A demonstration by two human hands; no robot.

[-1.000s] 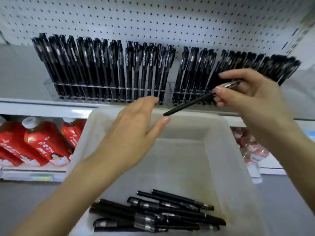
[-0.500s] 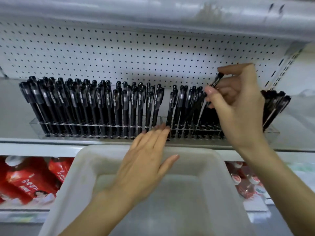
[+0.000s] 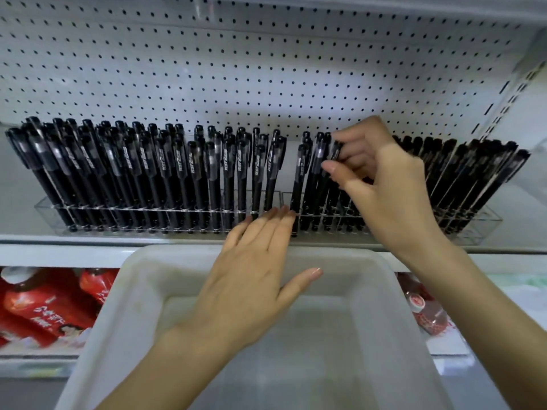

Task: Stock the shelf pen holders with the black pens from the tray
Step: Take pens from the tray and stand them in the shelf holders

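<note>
Two clear pen holders (image 3: 53, 213) stand side by side on the shelf, packed with upright black pens (image 3: 189, 170). My right hand (image 3: 384, 187) is at the left part of the right holder and pinches the cap end of one black pen (image 3: 336, 150) that stands among the others. My left hand (image 3: 251, 279) lies flat with straight fingers over the far rim of the white tray (image 3: 142, 279), its fingertips touching the holders' front where the two meet. The tray's bottom with its loose pens is out of view.
White pegboard (image 3: 236, 69) backs the shelf. The shelf's front edge (image 3: 88, 241) runs just behind the tray. On the lower shelf, red bottles (image 3: 38, 309) stand at the left and more (image 3: 426, 315) at the right.
My right hand has brought the pen up from over the tray, turned it upright and lowered it into the right holder. My left hand has moved forward to the holders. The view has tilted upward.
</note>
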